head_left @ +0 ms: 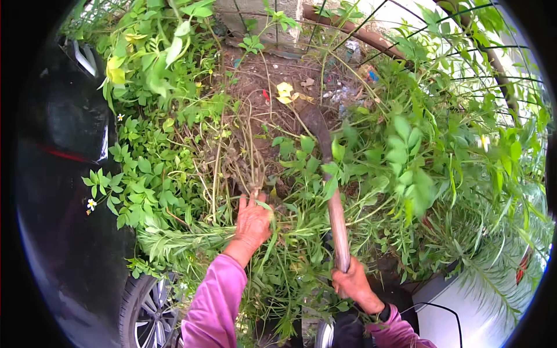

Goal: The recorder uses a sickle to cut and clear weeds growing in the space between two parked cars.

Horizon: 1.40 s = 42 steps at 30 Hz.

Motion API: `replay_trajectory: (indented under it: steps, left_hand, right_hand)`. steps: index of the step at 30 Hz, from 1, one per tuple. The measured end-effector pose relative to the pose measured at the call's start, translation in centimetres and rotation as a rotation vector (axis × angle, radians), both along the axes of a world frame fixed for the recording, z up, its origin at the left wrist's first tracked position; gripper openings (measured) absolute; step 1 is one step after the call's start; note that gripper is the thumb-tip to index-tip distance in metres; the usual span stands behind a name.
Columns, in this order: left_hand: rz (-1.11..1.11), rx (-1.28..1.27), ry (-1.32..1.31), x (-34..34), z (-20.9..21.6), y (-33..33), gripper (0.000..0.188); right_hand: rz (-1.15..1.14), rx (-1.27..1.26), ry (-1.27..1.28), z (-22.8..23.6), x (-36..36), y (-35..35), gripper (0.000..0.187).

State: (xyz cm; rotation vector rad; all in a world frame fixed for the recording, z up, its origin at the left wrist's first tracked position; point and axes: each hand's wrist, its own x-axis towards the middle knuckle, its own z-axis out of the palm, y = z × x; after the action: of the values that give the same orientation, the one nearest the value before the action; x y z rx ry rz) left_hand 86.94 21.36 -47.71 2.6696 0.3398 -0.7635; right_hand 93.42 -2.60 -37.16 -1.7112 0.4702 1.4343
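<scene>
Low in the middle, my left hand (253, 221) is closed around the base of some dry, pale plant stems (252, 174), which rise from the soil; leaves partly hide its fingers. My right hand (354, 284) grips the lower end of a sickle's wooden handle (336, 226). The sickle's dark, curved blade (319, 129) reaches up and bends left over the bare soil, its tip hard to make out among the leaves. Green weeds (299, 223) surround both hands, and a yellow leaf (284, 91) lies near the blade.
A black car (69, 203) stands along the left, its wheel (154, 313) at the lower left. Wire fencing (464, 52) overgrown with leaves curves across the upper right. A concrete post (258, 23) rises at the back. Litter (342, 95) lies on the soil. A white panel (464, 313) is at lower right.
</scene>
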Motion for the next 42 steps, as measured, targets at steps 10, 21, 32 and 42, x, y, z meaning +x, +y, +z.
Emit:
replay_trajectory:
  steps: [10,21,32,42]
  left_hand:
    - [-0.091,0.14,-0.258,15.1,-6.1,2.7,0.087]
    - [-0.304,0.035,0.256,21.8,-18.2,5.0,0.1]
    - [-0.457,-0.012,0.191,21.2,-18.8,4.7,0.048]
    - [-0.251,-0.129,0.297,19.3,-17.3,4.3,0.038]
  right_hand:
    - [0.19,-0.092,-0.195,-0.2,-1.7,-2.0,0.022]
    - [-0.049,-0.094,0.071,-1.4,2.2,-3.4,0.034]
    - [-0.217,-0.168,0.124,-2.3,6.1,-1.1,0.022]
    - [-0.339,-0.086,0.123,-2.5,3.1,-3.6,0.02]
